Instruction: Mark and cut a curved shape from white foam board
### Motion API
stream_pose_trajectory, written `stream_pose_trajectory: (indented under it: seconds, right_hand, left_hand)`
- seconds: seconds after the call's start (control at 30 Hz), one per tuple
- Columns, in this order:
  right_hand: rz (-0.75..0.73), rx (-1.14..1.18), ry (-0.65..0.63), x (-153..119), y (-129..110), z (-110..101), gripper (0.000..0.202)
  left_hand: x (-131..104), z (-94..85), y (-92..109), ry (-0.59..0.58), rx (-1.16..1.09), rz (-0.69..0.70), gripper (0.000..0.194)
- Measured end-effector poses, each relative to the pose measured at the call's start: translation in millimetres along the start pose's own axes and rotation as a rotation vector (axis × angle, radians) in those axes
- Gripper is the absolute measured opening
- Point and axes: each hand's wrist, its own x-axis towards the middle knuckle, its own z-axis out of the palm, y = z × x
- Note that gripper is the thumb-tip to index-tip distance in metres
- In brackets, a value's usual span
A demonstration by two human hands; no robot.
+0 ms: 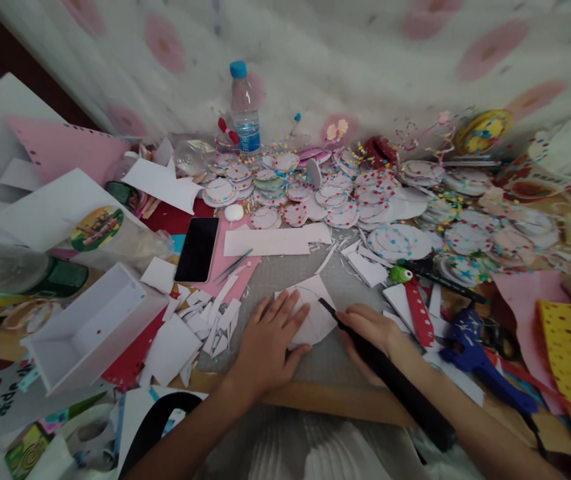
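My left hand (274,333) lies flat with fingers spread, pressing on a white piece of card (319,327). A faint curved line is drawn on that card, and part of its edge is rounded. In my right hand (373,333), a long black pen-shaped tool (395,373) is gripped, narrow at the front and thick at the rear. Its tip touches or hovers just over the card, to the right of my left fingers; I cannot tell which. Beneath the card is a grey cutting mat (275,273). The underside of my right fingers is hidden.
White paper scraps (215,320), tweezers (235,263) and a phone (197,250) lie on the left, beside a white open box (95,327). Stacks of decorated white discs (335,200) and a water bottle (245,113) stand behind. A blue glue gun (470,347) lies right.
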Motion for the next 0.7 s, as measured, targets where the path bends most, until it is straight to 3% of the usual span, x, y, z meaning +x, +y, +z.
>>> stream_pose_trajectory:
  seconds: [0.5,0.7]
  right_hand:
    - [0.245,-0.027,0.348,-25,-41,41,0.025]
    - [0.24,-0.106,0.361,-30,-55,54,0.027]
  left_hand:
    - [-1,4.4,-1,0.023,-0.037,0.006,0.061]
    - [0,4.3,0,0.022,-0.047,-0.011,0.061]
